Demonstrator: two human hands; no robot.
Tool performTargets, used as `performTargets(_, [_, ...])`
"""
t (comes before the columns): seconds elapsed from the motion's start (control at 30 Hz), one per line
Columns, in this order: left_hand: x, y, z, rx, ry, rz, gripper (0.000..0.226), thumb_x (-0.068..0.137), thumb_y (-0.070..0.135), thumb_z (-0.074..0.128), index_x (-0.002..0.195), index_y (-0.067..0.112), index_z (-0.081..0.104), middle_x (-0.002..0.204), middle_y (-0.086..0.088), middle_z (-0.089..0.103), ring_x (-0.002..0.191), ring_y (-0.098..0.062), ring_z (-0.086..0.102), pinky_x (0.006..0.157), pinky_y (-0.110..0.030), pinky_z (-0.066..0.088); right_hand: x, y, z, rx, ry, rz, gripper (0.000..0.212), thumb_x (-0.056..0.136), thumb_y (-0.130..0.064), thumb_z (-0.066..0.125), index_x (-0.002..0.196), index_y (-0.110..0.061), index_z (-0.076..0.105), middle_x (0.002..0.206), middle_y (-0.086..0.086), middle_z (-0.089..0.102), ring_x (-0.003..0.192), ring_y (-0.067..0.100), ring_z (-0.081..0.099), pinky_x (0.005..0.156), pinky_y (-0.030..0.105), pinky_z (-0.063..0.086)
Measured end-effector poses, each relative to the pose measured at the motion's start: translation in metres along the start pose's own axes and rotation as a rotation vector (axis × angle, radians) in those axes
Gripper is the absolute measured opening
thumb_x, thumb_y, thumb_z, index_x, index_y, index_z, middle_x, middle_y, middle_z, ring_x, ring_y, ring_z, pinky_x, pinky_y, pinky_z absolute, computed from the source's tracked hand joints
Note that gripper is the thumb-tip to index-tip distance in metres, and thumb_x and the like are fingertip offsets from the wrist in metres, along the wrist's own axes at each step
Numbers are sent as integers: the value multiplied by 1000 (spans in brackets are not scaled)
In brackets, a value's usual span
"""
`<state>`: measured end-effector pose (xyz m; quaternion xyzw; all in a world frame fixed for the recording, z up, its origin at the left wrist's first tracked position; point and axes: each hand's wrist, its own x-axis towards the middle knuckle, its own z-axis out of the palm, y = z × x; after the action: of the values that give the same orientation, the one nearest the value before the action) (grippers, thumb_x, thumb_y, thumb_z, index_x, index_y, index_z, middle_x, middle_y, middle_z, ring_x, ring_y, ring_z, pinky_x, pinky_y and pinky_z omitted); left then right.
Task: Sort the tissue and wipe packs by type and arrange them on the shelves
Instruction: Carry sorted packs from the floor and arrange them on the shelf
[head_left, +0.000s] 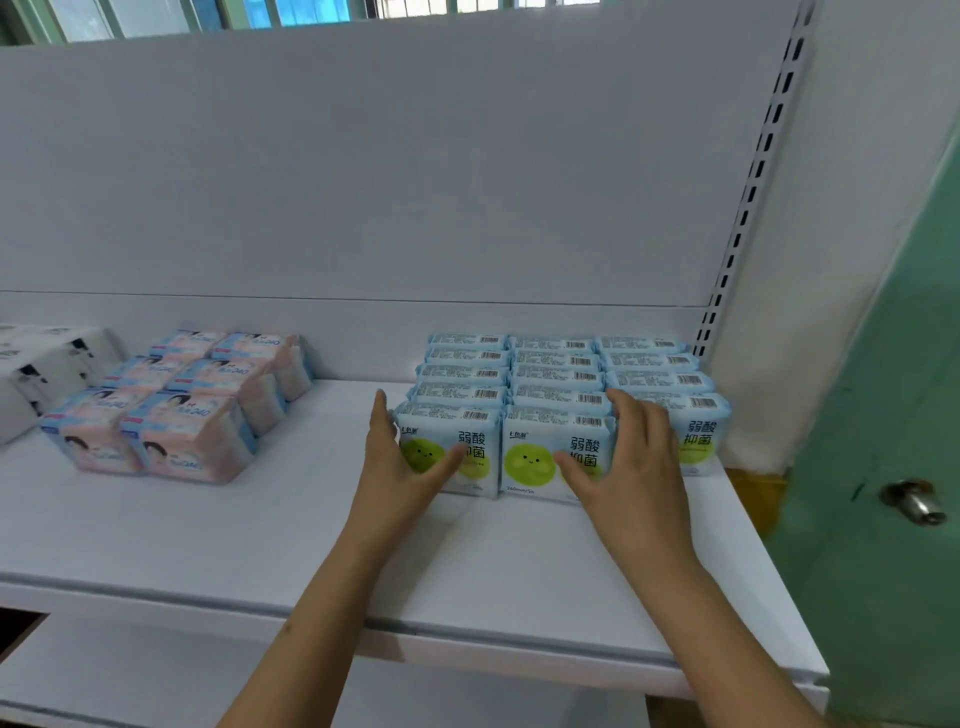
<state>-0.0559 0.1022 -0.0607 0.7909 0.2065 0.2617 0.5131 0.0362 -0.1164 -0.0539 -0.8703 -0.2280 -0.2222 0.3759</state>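
A: Looking at the biggest thing first, what do you see?

B: A wide white shelf (260, 545) with a tall white back wall. It carries all the packs.

A: What sits on it?

B: Near the right end, close to the back edge, stand the blue packs (558, 384). They make three neat rows, one pack behind the next. Each has a green smiley face on the front. They are all one kind, so I think they were put together on purpose.

A: And on the other side?

B: Toward the left end are the pink packs (182, 400), in two rows. Well apart from the blue ones, so the kinds do not mix. At the far left edge some white packs (47, 364) peek in. I cannot tell how many.

A: What are the hands doing?

B: The left hand (397, 457) rests flat on the left side of the front blue pack. Its fingers are straight and its thumb lies across the front. The right hand (634, 457) is spread over the middle front pack, with fingers reaching over the top. Neither grip is closed around a pack. Both look open and just pressing.

A: Why press like that?

B: I think to squeeze the rows tight and straight.

A: Anything small?

B: A shiny door knob (914, 501) on the green door past the right end.
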Motion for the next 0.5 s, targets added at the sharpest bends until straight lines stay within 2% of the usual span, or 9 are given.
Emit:
performTargets(0.13, [4, 19, -8, 21, 65, 23, 108, 75, 65, 63, 161, 33, 5, 167, 3, 16, 150, -14, 24, 117, -37, 32, 6, -9, -7, 18, -30, 10, 83, 88, -54, 62, 153, -15, 27, 150, 8, 36, 140, 24, 30, 114, 40, 32])
performTargets(0.27, [16, 37, -20, 111, 141, 79, 94, 83, 66, 54, 160, 33, 11, 167, 4, 17, 152, -16, 22, 120, -42, 27, 11, -31, -10, 14, -13, -87, 76, 93, -64, 38, 151, -16, 31, 152, 6, 39, 144, 24, 30, 122, 47, 23])
performTargets(0.4, [28, 42, -45, 259, 257, 107, 74, 97, 47, 57, 158, 25, 22, 165, 1, 25, 150, -17, 25, 120, -37, 24, 9, -70, -6, 125, -86, -219, 73, 95, -63, 30, 153, -19, 26, 156, 3, 35, 145, 18, 21, 123, 34, 9])
performTargets(0.5, [29, 39, -73, 302, 350, 85, 71, 97, 48, 58, 156, 21, 30, 160, -2, 35, 145, -21, 35, 120, -46, 31, 1, -102, 7, 249, -217, -346, 74, 95, -63, 29, 156, -22, 23, 161, 1, 28, 148, 15, 15, 118, 24, -1])
